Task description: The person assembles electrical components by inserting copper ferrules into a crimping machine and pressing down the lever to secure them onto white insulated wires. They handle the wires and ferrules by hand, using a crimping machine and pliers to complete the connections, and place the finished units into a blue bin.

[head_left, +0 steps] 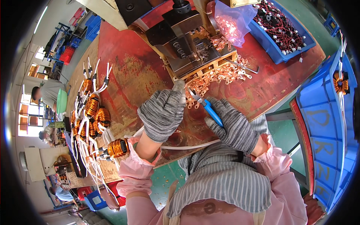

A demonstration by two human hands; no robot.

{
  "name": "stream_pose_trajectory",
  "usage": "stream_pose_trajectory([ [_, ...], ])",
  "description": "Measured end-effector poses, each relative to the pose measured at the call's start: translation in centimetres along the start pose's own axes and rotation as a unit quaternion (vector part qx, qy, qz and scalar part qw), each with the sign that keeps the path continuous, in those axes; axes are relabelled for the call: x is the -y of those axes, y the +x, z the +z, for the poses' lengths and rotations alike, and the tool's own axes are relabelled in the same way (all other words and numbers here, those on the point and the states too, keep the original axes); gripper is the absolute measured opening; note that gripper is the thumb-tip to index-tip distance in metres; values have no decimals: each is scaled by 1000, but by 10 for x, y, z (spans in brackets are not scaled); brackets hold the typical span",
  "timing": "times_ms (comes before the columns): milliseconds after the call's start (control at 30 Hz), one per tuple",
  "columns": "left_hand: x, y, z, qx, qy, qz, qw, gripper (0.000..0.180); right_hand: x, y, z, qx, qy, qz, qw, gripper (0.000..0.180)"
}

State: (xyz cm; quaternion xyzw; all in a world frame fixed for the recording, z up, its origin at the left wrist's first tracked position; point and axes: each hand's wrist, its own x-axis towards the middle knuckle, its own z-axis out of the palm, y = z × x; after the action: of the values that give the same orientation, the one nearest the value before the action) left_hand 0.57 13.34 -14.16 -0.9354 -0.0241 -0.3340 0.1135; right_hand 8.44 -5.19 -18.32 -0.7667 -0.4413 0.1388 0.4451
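My right hand (238, 125), in a grey knitted glove, is closed round the blue handles of a pair of pliers (213, 113). The metal jaws point up and left, at the edge of a pile of copper ring terminals (221, 76). Close to the jaws, my left hand (163, 112) is also gloved, with its fingers curled and thumb side pressed together; whatever it grips is hidden. Its fingertips reach the front corner of a black press machine (180, 48). A white cable (191, 147) runs along the table edge below both hands.
Copper-wound coils with white leads (92, 105) crowd the table's left side; another coil (117, 148) lies by my left forearm. A hex key (243, 66) sticks out over the terminals. Back right are a plastic bag (234, 22) and a blue bin (279, 52) of wired connectors. A blue crate (326, 123) stands right.
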Motion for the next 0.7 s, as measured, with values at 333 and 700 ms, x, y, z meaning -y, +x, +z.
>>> stream_pose_trajectory([
  [333,4,-2,4,-4,12,32,999,38,11,5,-1,-4,-36,58,998,44],
  [700,5,-1,6,-30,-93,-32,995,24,-17,8,13,-46,-7,-13,999,39],
])
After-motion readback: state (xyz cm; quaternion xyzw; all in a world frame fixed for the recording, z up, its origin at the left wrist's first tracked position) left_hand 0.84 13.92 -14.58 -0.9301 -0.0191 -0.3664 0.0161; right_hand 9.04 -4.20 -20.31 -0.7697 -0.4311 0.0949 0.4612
